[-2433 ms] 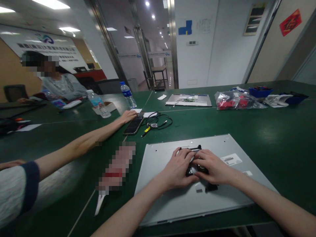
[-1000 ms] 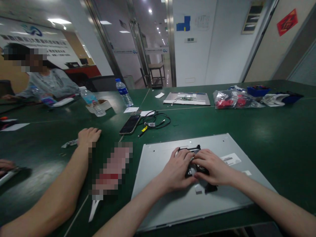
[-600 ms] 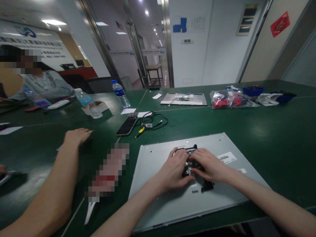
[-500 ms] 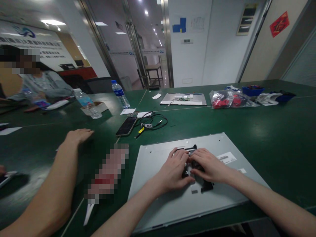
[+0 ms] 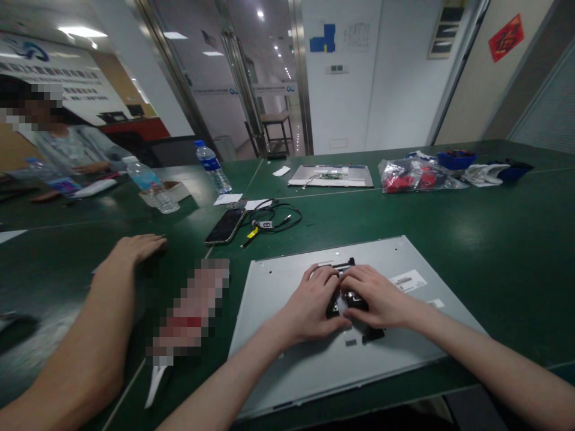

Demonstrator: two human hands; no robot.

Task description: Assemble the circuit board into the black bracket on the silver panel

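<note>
A flat white-grey panel [image 5: 287,383] with labels and small holes lies on the green table before me. Over its middle, my left hand [image 5: 314,302] has its fingers curled down around a glossy black plastic part [image 5: 332,308]. Beside it, fingertips almost touching, my right hand [image 5: 380,296] is closed over another glossy black piece [image 5: 356,299]. Whether the two pieces are joined is hidden by my fingers. A dark strip [image 5: 374,335] shows below my right hand, and a small grey pad [image 5: 351,342] sits on the panel nearby.
Another person's forearm [image 5: 94,323] rests on the table at left. A pixelated pinkish packet [image 5: 191,311], a phone [image 5: 226,225] and a coiled black cable [image 5: 281,218] lie left of and beyond the panel. Farther off are bottles [image 5: 213,167], a second panel [image 5: 330,176] and a plastic bag [image 5: 417,176].
The view has shifted slightly, so everything sits a little further left and up. My hands stay on the same black pieces, with only slight finger movement.
</note>
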